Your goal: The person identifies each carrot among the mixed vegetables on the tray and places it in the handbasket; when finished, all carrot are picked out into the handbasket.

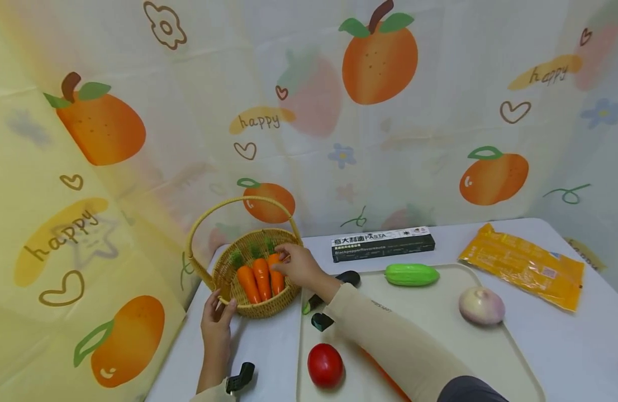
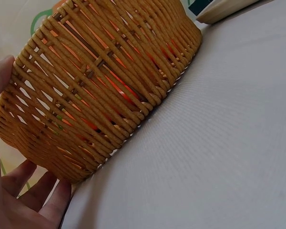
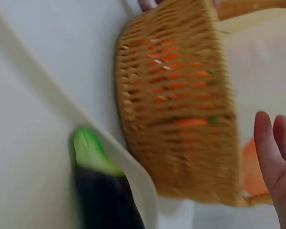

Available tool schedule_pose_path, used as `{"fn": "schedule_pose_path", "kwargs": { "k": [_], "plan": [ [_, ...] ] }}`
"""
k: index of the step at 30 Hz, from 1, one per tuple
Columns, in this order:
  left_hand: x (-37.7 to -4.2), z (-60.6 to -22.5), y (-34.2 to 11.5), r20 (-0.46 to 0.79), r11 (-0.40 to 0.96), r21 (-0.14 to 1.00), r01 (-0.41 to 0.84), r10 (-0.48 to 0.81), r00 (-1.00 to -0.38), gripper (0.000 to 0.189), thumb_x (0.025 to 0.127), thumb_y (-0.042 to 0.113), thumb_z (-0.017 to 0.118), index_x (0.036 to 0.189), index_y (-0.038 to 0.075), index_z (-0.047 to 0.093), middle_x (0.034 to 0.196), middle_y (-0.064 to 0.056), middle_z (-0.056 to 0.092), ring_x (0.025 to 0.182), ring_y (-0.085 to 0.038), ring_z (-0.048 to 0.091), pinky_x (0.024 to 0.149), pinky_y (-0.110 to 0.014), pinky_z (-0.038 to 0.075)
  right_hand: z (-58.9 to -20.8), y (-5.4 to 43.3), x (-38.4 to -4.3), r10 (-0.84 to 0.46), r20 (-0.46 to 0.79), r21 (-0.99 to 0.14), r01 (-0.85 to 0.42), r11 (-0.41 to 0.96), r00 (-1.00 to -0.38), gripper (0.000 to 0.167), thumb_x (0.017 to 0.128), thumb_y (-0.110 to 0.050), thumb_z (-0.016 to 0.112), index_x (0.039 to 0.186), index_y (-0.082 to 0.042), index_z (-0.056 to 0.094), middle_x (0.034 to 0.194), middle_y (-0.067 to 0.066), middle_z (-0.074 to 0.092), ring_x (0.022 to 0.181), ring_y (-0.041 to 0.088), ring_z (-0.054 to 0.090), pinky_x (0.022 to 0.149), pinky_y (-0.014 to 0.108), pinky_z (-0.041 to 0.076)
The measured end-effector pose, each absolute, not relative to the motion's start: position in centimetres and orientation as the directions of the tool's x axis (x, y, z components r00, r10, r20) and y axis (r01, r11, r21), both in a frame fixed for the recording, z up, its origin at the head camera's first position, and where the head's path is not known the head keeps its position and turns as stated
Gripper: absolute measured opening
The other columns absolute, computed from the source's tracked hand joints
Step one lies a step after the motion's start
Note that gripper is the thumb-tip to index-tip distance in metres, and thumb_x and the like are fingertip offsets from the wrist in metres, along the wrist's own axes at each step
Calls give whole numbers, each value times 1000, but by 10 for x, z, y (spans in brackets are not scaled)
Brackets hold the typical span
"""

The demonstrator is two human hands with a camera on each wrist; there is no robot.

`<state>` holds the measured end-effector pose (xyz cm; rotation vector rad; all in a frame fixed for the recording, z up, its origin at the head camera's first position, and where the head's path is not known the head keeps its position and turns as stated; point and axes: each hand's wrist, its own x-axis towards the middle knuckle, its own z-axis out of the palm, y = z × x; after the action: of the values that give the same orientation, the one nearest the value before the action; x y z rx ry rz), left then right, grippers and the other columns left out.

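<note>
A wicker basket with a tall arched handle stands at the table's left. Inside lie three orange carrots, green tops toward the back. My left hand holds the basket's near left side, thumb by the rim and fingertips against the weave low down. Above the basket's right part is my right hand, close by the rightmost carrot. In the right wrist view its fingers look loosely extended with nothing between them. An eggplant lies on the tray beside the basket, partly hidden by my right arm in the head view.
The cream tray carries a red tomato, a green ridged vegetable, an onion and a long orange thing half under my sleeve. Behind it are a pasta box and a yellow packet.
</note>
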<state>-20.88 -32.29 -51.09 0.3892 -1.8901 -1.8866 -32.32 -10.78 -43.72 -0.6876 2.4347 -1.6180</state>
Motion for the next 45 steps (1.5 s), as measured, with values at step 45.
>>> {"fn": "schedule_pose_path", "kwargs": {
  "k": [45],
  "plan": [
    [-217, -535, -332, 131, 48, 991, 124, -521, -843, 62, 92, 18, 70, 145, 7, 41, 152, -13, 36, 133, -35, 35, 84, -11, 42, -490, 100, -183, -345, -129, -943, 7, 334, -930, 47, 83, -6, 74, 127, -1, 57, 103, 7, 59, 89, 21, 58, 69, 34, 55]
  ]
}}
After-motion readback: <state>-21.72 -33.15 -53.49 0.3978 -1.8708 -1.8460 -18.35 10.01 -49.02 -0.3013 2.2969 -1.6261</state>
